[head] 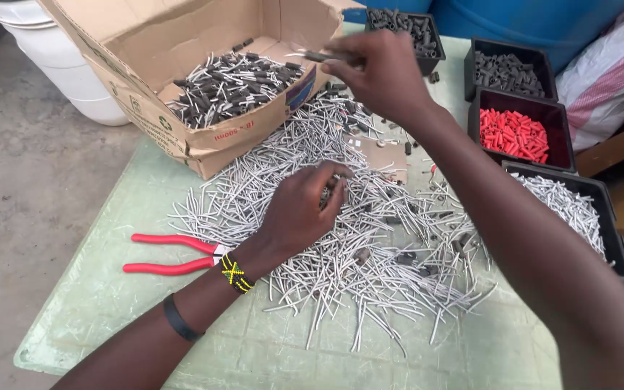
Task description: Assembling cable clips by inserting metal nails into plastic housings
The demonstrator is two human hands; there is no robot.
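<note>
Over the box (204,137), the right hand (380,72) pinches a sleeved pin (319,55).

one head view, looking steeply down, close over the table (110,303)

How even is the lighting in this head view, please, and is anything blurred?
Head view: soft, even daylight with faint shadows and no glare; the right hand over the cardboard box is slightly motion-blurred, while the left hand and wire pile look sharp.

Light: even, soft daylight | Shadows: faint, under arms | Glare: none | Focus: sharp centre, slight motion blur upper centre
</note>
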